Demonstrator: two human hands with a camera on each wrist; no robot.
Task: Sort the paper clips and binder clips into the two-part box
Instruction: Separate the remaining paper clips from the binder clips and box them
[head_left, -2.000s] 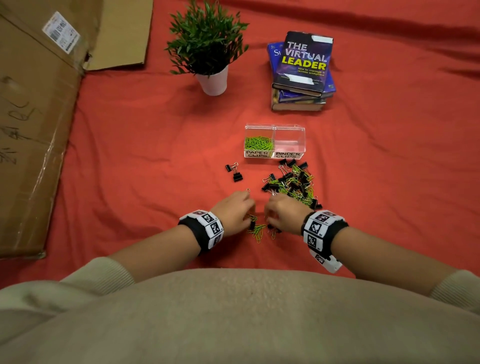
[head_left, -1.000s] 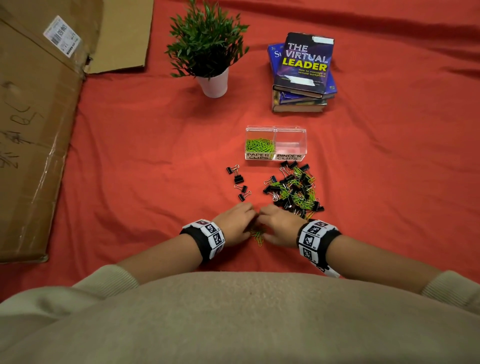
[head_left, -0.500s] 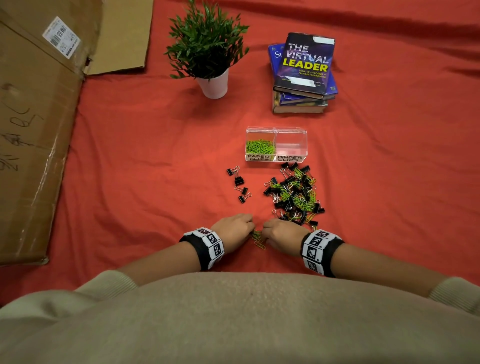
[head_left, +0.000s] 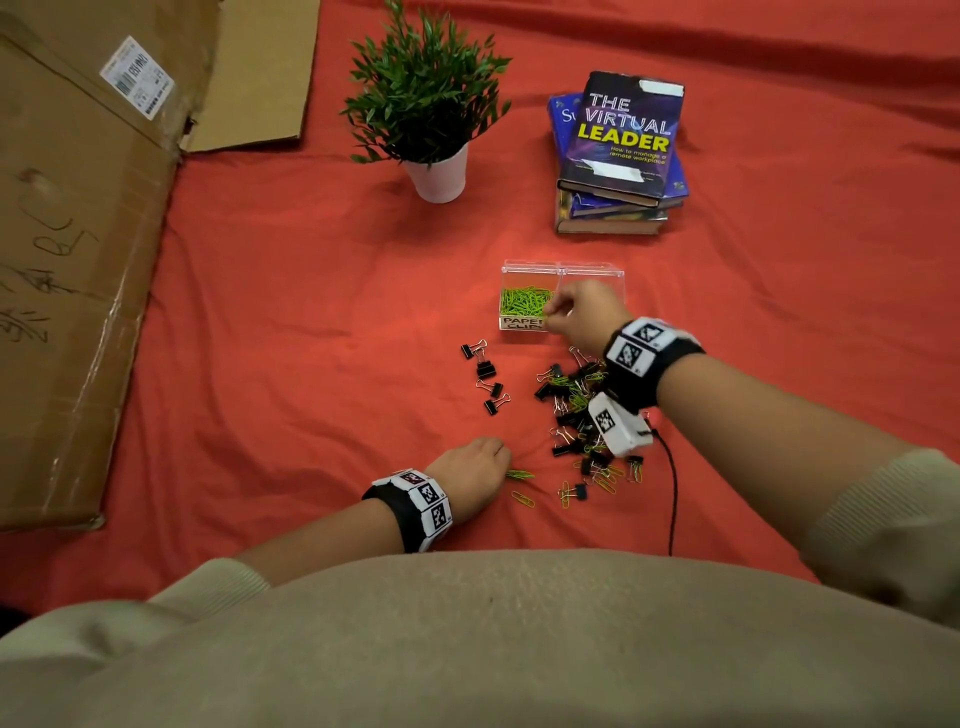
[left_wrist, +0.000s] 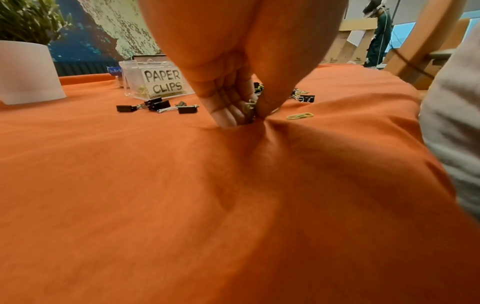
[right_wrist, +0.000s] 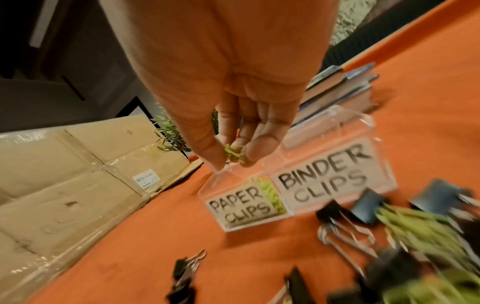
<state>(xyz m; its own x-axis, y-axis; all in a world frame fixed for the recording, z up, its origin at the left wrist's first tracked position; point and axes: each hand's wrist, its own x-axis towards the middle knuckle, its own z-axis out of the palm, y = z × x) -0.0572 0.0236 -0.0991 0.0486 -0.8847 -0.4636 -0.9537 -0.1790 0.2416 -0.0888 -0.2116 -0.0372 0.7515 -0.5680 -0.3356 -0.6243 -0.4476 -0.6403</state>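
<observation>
Now the right hand (head_left: 584, 314) pinches green paper clips (right_wrist: 233, 154) over the two-part box (head_left: 530, 270); the left hand (head_left: 475, 467) pinches clips on the cloth. Four binder clips (head_left: 487, 376) lie apart; three books (head_left: 618, 156) are stacked.

A red cloth (head_left: 291, 322) covers the bench, with a potted plant (head_left: 434, 130) and stacked books (head_left: 618, 156) behind the clear two-part box (head_left: 530, 270), loose clips (head_left: 571, 410) before it, cardboard (head_left: 67, 260) far left.

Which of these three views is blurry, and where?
Right wrist view: binder clips at lower right smear with motion blur, box labels soft. Left wrist view: sharp near the fingers, cloth softer toward the lens. Head view: mostly crisp, edges bent.
</observation>
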